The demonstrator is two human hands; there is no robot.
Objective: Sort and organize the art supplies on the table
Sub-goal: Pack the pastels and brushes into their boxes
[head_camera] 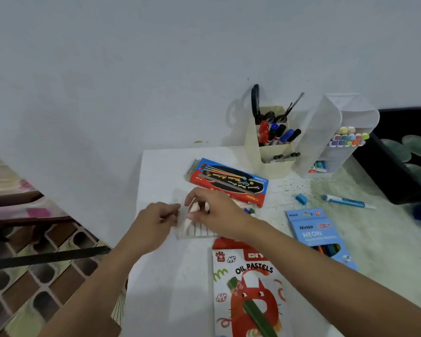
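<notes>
**A:** Entry, hands first. Your right hand (216,215) arches over the clear slotted tray (202,231). Its fingers are curled down and pinch a pale stick (192,208), which is tilted over the tray's left end.

**B:** And your left?

**A:** Your left hand (156,216) pinches the tray's left edge between thumb and fingers (motion blur there, so I read the grip from the finger curl). The tray lies flat on the white table (168,276), just below the red water colour box (229,182).

**B:** Contents of the tray?

**A:** The slots I can see look white or empty. I cannot tell how many are filled. Two loose sticks, green and blue (249,211), lie just beside your right wrist, outside the tray.

**B:** Working outward?

**A:** The oil pastels box (248,288) lies near you, its top end just below the tray. The blue neon pencil box (321,237) lies to the right of it. Further right, a small blue block (301,198) and a blue pen (345,201) lie loose on the speckled surface.

**B:** What is sorted so far?

**A:** At the back, the cream holder (275,154) has markers, pens, brushes and scissors upright in it. The clear organiser (326,135) holds a row of pastel-capped markers.

**B:** Progress?

**A:** My judgement is partway. The holders look done. You have the pastels to finish seating, then the tray likely returns to its box, and the loose pieces and flat boxes need gathering.
</notes>
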